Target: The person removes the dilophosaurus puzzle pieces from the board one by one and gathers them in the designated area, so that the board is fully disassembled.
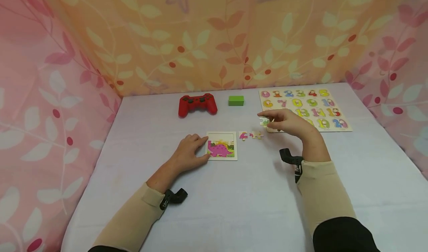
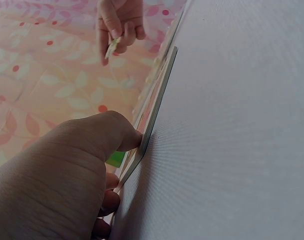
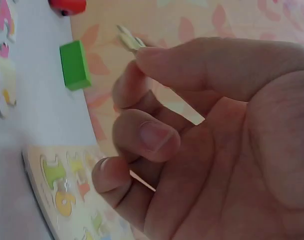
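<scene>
Out to the right of the shallow, white-framed puzzle tray with a pink dinosaur picture, your right hand hangs above the white-covered bench. Its grip is drawn down to a narrow pinch: thumb and forefinger hold a small, thin, green-and-white puzzle piece at their tips, the other fingers loosely curled. The relation that counts, as I judge it, is this one: from that pinch the tray lies to your left and a little nearer to you, so a move across would run leftward and toward your body. Just beside the tray's upper right, partly in the space between, two loose pieces lie on the bench, a pink one and a yellowish one. Your left hand is the nearer one, touching the tray's left side with its thumb by the near corner and a fingertip higher up; thumb and finger stand well spread, nothing lifted. The tray is nearly square, so no long axis stands out; the held piece shows almost edge-on to your right wrist camera, and I cannot tell its long axis. Behind your right hand lies the cream number board
</scene>
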A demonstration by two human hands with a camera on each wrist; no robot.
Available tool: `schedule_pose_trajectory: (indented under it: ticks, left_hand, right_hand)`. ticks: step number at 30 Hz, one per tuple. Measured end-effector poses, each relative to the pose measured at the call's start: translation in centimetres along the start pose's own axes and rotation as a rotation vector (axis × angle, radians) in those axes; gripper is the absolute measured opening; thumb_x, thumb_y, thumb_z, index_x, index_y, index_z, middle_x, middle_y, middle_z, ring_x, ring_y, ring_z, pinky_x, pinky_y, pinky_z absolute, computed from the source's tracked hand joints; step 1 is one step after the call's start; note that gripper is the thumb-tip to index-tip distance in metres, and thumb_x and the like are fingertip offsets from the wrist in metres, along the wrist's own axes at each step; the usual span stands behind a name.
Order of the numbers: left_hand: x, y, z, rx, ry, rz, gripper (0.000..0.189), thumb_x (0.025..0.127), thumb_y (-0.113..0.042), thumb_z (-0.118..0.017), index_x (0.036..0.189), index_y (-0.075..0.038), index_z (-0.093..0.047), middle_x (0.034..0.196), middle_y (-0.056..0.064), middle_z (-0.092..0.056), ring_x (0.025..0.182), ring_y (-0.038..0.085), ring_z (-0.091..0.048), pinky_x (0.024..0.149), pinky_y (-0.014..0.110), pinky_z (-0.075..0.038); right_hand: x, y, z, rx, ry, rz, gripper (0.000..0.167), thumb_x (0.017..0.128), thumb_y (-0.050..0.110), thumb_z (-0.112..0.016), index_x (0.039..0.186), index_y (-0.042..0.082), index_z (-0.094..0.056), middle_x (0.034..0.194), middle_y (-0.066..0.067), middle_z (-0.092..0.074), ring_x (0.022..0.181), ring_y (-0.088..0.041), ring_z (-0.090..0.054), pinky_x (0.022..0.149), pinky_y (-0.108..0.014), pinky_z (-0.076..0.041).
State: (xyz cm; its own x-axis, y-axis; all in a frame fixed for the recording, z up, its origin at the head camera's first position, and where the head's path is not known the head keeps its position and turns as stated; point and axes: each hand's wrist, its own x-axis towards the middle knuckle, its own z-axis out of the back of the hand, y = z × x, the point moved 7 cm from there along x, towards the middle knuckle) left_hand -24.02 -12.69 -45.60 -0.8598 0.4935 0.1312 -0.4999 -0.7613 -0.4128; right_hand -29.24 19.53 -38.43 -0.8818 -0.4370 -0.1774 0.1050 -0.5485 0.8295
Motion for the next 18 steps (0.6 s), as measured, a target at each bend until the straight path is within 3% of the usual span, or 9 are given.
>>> schedule_pose_trajectory:
  ticks: [5, 11, 15, 18]
  left_hand:
    - [-0.1, -0.1, 0.1, -0.003, -0.017, -0.011, 0.067, 0.089, -0.039, -0.073, 0.145, -0.006, -0.059, 0.107, 0.004, -0.059, 0.096, 0.021, -0.049, 0.082, 0.039, -0.042]
    - [-0.1, -0.1, 0.1, 0.005, -0.017, -0.009, 0.066, 0.089, -0.039, -0.073, 0.145, -0.006, -0.059, 0.109, 0.004, -0.059, 0.097, 0.02, -0.049, 0.083, 0.038, -0.042]
    - [-0.1, -0.1, 0.2, 0.005, -0.016, -0.008, 0.066, 0.089, -0.039, -0.073, 0.145, -0.007, -0.059, 0.108, 0.004, -0.059, 0.097, 0.02, -0.049, 0.082, 0.038, -0.042]
    - [-0.1, -0.1, 0.1, 0.006, -0.012, -0.006, 0.066, 0.09, -0.04, -0.073, 0.145, -0.007, -0.059, 0.108, 0.004, -0.059, 0.097, 0.02, -0.049, 0.082, 0.038, -0.042]
  right_hand:
    - [-0.2, -1.7, 0.6, 0.093, 0.015, -0.045, 0.043, 0.095, 0.008, -0.068, 0.137, 0.006, -0.059, 0.098, -0.013, -0.058, 0.084, -0.028, -0.052, 0.07, -0.034, -0.047]
    - [-0.6, -3.9, 1.1, 0.176, 0.051, -0.125, 0.038, 0.094, 0.005, -0.068, 0.128, 0.0, -0.05, 0.091, -0.011, -0.066, 0.066, -0.016, -0.049, 0.062, -0.03, -0.04]
    - [-1.0, -5.1, 1.2, 0.15, 0.088, -0.2, 0.042, 0.094, 0.009, -0.071, 0.129, 0.0, -0.051, 0.097, -0.011, -0.072, 0.065, -0.015, -0.046, 0.06, -0.03, -0.039]
    - [-1.1, -5.6, 1.1, 0.092, 0.108, -0.233, 0.042, 0.092, 0.014, -0.075, 0.128, 0.002, -0.056, 0.092, -0.007, -0.071, 0.065, -0.017, -0.047, 0.059, -0.03, -0.039]
